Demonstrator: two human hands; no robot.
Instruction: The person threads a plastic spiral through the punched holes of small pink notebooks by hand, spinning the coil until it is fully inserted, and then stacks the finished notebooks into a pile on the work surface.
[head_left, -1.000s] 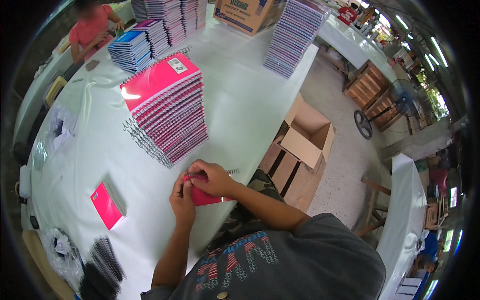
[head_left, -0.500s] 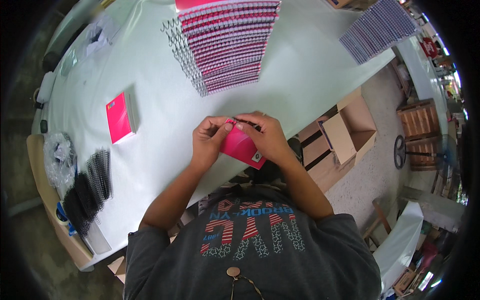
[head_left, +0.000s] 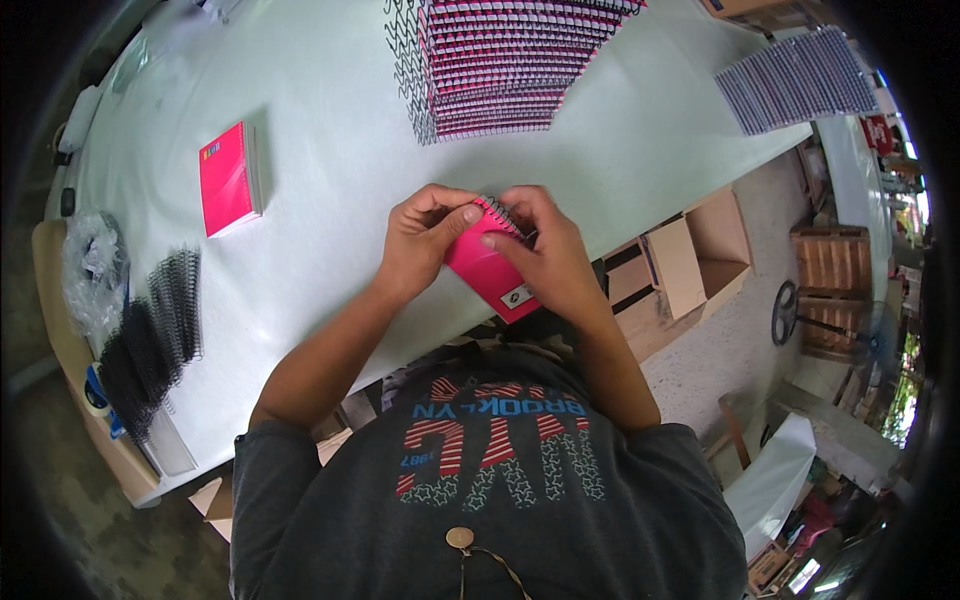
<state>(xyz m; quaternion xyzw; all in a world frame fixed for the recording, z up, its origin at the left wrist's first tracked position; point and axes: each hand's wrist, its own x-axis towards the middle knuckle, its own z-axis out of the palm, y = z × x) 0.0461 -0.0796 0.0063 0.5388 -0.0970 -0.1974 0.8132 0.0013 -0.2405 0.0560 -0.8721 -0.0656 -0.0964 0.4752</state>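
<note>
Between my two hands, near the table's front edge, I hold a pink notebook (head_left: 492, 268) tilted, with a dark wire spiral (head_left: 497, 214) along its upper edge. My left hand (head_left: 425, 238) pinches the notebook's upper left corner, thumb on the cover. My right hand (head_left: 545, 250) grips the right side by the spiral, its thumb on the cover and its fingers curled behind. Farther off stands a large stack of spiral-bound pink notebooks (head_left: 510, 75), loose coil ends sticking out at its left. To the left lies a small pile of pink-covered books (head_left: 228, 182) with no spiral showing.
Black wire spirals (head_left: 150, 350) lie at the table's left end, beside crumpled clear plastic (head_left: 95, 270) and a blue roll-like thing (head_left: 97, 392). Another stack of bound notebooks (head_left: 797, 82) is at the far right. An open cardboard box (head_left: 690, 260) stands beyond the table's right edge.
My right hand has shifted right along the notebook's upper edge, so more of the spiral shows between my hands. The view has shifted, moving the big stack upward and to the right.
</note>
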